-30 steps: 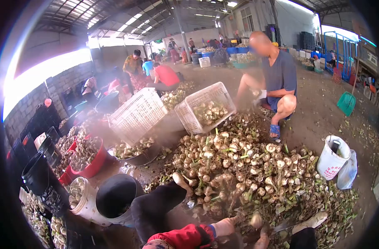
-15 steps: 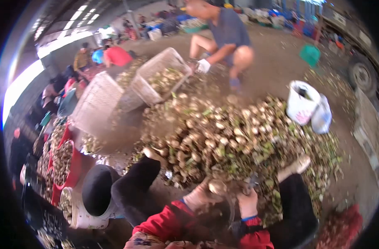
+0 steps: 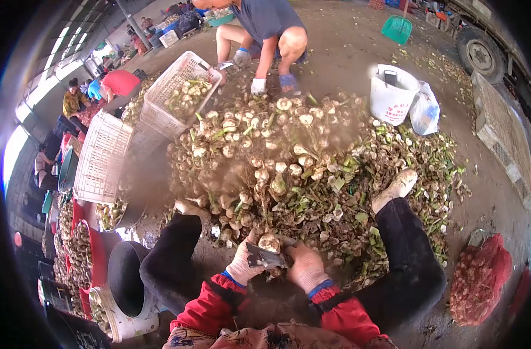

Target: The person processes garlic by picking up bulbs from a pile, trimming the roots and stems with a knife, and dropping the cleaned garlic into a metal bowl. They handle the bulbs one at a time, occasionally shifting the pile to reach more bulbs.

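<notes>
In front of my lap, my left hand (image 3: 242, 263) wears a pale glove and is closed round a garlic bulb (image 3: 269, 242), whose whitish face points up. My right hand (image 3: 305, 267), also gloved, grips a knife with a broad dark blade (image 3: 264, 256) lying across the near side of the bulb, close to the left fingers. Part of the blade and its handle are hidden by the right hand. Beyond both hands spreads a heap of garlic bulbs (image 3: 271, 168) with stalks. Cut leaves and husks (image 3: 317, 232) lie between my feet.
A co-worker (image 3: 268, 35) squats across the heap beside a white crate (image 3: 155, 110). A white bucket (image 3: 387, 104) and plastic bag (image 3: 424, 110) stand right. A red net sack (image 3: 480, 279) lies near my right leg, and a dark bucket (image 3: 126, 279) stands left.
My hands have come together, bringing the knife blade against the garlic bulb. The camera view has shifted, and the co-worker's hands are now lower at the heap.
</notes>
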The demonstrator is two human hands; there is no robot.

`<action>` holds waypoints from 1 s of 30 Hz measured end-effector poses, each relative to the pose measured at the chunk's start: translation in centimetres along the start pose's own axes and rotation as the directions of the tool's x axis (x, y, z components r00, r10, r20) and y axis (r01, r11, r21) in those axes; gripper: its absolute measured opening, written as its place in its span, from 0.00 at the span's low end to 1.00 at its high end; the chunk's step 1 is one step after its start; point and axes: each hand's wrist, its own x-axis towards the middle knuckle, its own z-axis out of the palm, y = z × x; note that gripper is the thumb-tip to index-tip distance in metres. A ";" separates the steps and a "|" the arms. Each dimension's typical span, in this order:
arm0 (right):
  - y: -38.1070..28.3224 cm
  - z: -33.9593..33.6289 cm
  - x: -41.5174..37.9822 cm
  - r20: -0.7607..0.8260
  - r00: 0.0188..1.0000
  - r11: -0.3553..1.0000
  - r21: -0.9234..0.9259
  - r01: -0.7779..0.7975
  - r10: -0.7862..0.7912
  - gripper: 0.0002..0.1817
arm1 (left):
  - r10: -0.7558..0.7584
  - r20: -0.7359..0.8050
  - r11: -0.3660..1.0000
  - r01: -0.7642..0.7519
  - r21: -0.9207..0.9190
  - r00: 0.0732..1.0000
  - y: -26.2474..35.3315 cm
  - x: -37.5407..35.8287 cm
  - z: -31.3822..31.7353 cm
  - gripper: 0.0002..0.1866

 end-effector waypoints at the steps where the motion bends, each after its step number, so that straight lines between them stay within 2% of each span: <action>1: -0.2 -0.2 -0.1 0.013 1.000 1.000 -0.015 0.014 -0.014 0.16 | 0.035 -0.043 0.997 -0.033 0.063 0.998 -0.2 -0.4 -0.1 0.33; 2: 0.0 0.2 0.1 0.051 0.999 0.999 -0.034 -0.009 0.010 0.18 | 0.074 -0.082 0.990 -0.063 0.129 0.994 -0.4 -1.0 -0.5 0.34; 4: 0.5 0.8 0.2 -0.008 1.000 0.998 0.057 0.011 -0.011 0.18 | 0.082 -0.146 0.986 -0.059 0.155 0.986 -0.3 -1.0 -1.3 0.35; 6: 1.1 1.5 0.4 -0.040 0.998 0.994 0.101 0.045 -0.041 0.19 | 0.019 -0.203 0.998 -0.006 0.065 0.979 0.1 0.1 -2.8 0.35; 8: 1.8 2.4 0.6 -0.048 0.996 0.992 0.097 0.083 -0.079 0.20 | 0.274 -0.329 0.887 -0.105 0.449 0.904 -1.4 -0.2 -0.6 0.35; 10: 3.5 4.5 0.7 -0.111 0.993 0.987 0.154 0.053 -0.036 0.18 | 0.309 -0.273 0.848 -0.134 0.513 0.911 -1.7 -0.4 -0.3 0.33; 11: 3.8 4.4 0.8 -0.145 0.989 0.982 0.184 0.042 -0.015 0.18 | 0.216 -0.180 0.908 -0.130 0.397 0.960 -1.5 -0.3 -1.0 0.31; 12: 5.0 3.4 0.5 -0.059 0.945 0.946 0.070 -0.317 0.321 0.12 | 0.125 -0.068 0.954 -0.101 0.282 0.990 -1.4 -0.2 -1.4 0.30; 13: 6.2 1.9 0.4 -0.011 0.784 0.783 -0.054 -0.620 0.621 0.11 | 0.287 0.003 0.764 -0.230 0.603 0.958 -2.9 -0.9 0.2 0.28; 14: 8.9 2.2 0.2 -0.098 0.716 0.711 0.271 -0.649 0.691 0.11 | 0.439 0.073 0.454 -0.292 0.842 0.895 -4.5 -1.6 1.8 0.26; 15: 11.2 3.2 0.7 -0.143 0.626 0.584 0.561 -0.586 0.766 0.11 | 0.505 0.160 0.282 -0.337 0.898 0.848 -4.5 -2.0 1.7 0.25; 17: 12.1 5.0 2.8 -0.415 0.547 0.683 0.520 -0.514 0.727 0.10 | 0.526 0.291 0.132 -0.415 0.900 0.799 -0.5 -0.9 -2.1 0.24; 18: 13.3 6.7 2.9 -0.336 0.611 0.635 0.676 -0.373 0.717 0.09 | 0.522 0.430 -0.129 -0.430 0.893 0.737 2.6 0.3 -5.7 0.23; 19: 12.5 7.0 2.8 -0.444 0.660 0.744 0.611 -0.272 0.606 0.09 | 0.611 0.251 0.214 -0.462 0.861 0.751 1.0 -0.3 -1.7 0.24; 20: 10.3 7.3 2.5 -0.537 0.693 0.831 0.530 -0.166 0.481 0.10 | 0.676 0.063 0.506 -0.523 0.686 0.735 -0.6 -0.8 2.4 0.25; 21: 8.1 7.4 1.7 -0.617 0.705 0.897 0.438 -0.063 0.351 0.12 | 0.782 -0.121 0.566 -0.616 0.547 0.611 -1.2 -0.9 4.0 0.28; 22: 6.1 6.7 1.0 -0.574 0.780 0.912 0.411 0.013 0.247 0.13 | 0.749 -0.131 0.639 -0.654 0.405 0.650 -0.6 -0.5 2.8 0.30; 23: 4.3 5.8 0.5 -0.524 0.841 0.917 0.387 0.092 0.137 0.15 | 0.713 -0.133 0.696 -0.673 0.251 0.688 0.0 -0.2 1.7 0.32; 25: 2.5 4.7 0.6 -0.457 0.888 0.916 0.329 0.231 -0.059 0.19 | 0.726 -0.181 0.685 -0.678 0.266 0.663 -0.7 0.1 1.8 0.34; 26: 1.7 4.6 0.7 -0.426 0.904 0.920 0.340 0.198 -0.038 0.22 | 0.732 -0.205 0.680 -0.680 0.275 0.650 -1.1 0.2 1.9 0.34; 29: 1.0 4.1 0.8 -0.410 0.912 0.884 0.433 0.175 0.020 0.23 | 0.700 -0.079 0.698 -0.657 0.284 0.710 -2.0 0.8 1.8 0.33; 30: 1.0 3.7 1.2 -0.490 0.871 0.910 0.349 0.223 -0.025 0.18 | 0.736 -0.105 0.653 -0.659 0.374 0.669 -2.6 0.9 1.9 0.32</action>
